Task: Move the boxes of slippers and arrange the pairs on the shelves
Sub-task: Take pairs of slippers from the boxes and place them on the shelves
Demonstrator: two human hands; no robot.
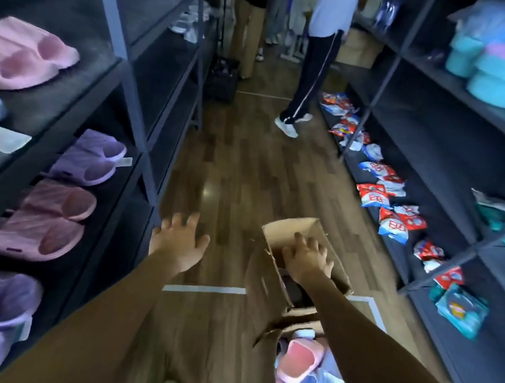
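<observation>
Aisle between two racks, seen from the head. The left hand (179, 241) hangs above the wooden floor (240, 174), fingers wide and holding nothing. The right hand (308, 259) lies over the mouth of the far box (291, 228), an open carton on the floor; its fingers are bent and spread, and a grip cannot be told. The near box (271, 332), just beside it, holds loose slippers, among them a pink slipper (299, 362). On the left shelves (125, 82) stand a purple pair (91, 158) and a pink pair (43, 221).
</observation>
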